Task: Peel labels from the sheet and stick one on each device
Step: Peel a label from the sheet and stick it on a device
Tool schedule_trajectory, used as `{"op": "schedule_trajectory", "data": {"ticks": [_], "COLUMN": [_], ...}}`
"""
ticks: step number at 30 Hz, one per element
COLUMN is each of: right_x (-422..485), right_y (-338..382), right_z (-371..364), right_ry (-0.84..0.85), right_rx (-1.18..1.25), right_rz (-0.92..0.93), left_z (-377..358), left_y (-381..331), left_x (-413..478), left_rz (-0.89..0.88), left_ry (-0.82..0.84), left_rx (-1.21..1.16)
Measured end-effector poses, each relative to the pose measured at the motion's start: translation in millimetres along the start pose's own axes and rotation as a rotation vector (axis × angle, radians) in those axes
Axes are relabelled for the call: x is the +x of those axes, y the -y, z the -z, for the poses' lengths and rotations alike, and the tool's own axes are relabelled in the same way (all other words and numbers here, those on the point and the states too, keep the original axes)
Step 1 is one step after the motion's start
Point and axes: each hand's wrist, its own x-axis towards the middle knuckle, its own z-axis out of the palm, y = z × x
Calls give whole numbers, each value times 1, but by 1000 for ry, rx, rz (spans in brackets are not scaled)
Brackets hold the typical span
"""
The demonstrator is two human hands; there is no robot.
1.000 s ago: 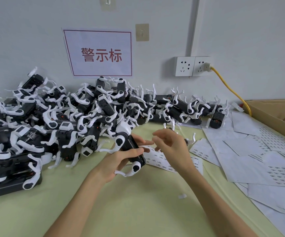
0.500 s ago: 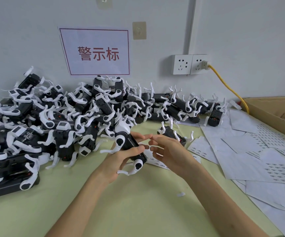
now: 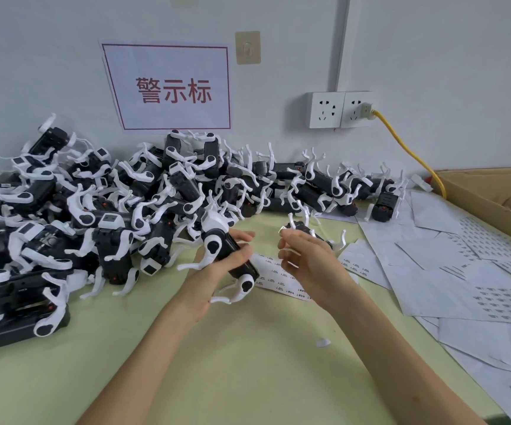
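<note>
Across the pale yellow-green surface (image 3: 248,372), items by descending size:

Heap of black-bodied devices with white plastic legs (image 3: 94,210), piled along the wall at left and trailing rightward to below the sockets.

Loose white backing sheets printed with rows of small dark labels (image 3: 478,271), overlapping at right, beside an open brown cardboard box (image 3: 475,191) holding more devices.

White paper sign with red border and red characters (image 3: 171,87), on the wall above the heap; to its right a white double wall socket (image 3: 338,109) with a yellow cable (image 3: 401,145) plugged in.

Left hand (image 3: 217,268), fingers and thumb wrapped round one black device with white legs (image 3: 229,256), held tilted just above the surface.

Right hand (image 3: 306,259), raised just beside the held device, apart from it, thumb and forefinger pinching a small white peeled label (image 3: 282,230) at the tips.

White label sheet in use (image 3: 274,276), flat on the surface under both hands, partly hidden by them.

Single black-and-white device (image 3: 307,230), lying behind the right hand.

Small white paper scrap (image 3: 323,342), near the right forearm.
</note>
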Motion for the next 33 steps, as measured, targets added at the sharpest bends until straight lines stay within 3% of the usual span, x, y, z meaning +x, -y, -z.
{"op": "schedule_trajectory", "data": {"ticks": [3, 7, 11, 16, 25, 29, 33], "right_x": [-7, -16, -19, -18, -10, -7, -4], "right_y": [4, -1, -6, -10, -8, -5, 10], "right_z": [-7, -20, -25, -28, -23, -19, -6], "right_ry": [-3, 171, 255, 221, 1, -103, -131], "right_rx": [-197, -411, -398, -387, -174, -96, 206], "right_rz": [90, 68, 54, 125, 320, 370, 350], "left_z": [-1, -1, -5, -9, -11, -6, 5], "left_y": [-3, -8, -10, -8, -5, -4, -1], "left_x": [2, 2, -1, 0, 2, 3, 7], "left_rz": [49, 89, 99, 102, 98, 18, 38], "left_ry": [-161, -110, -83, -103, -36, 32, -113], "left_rx": [-46, -197, -255, -239, 89, 215, 256]}}
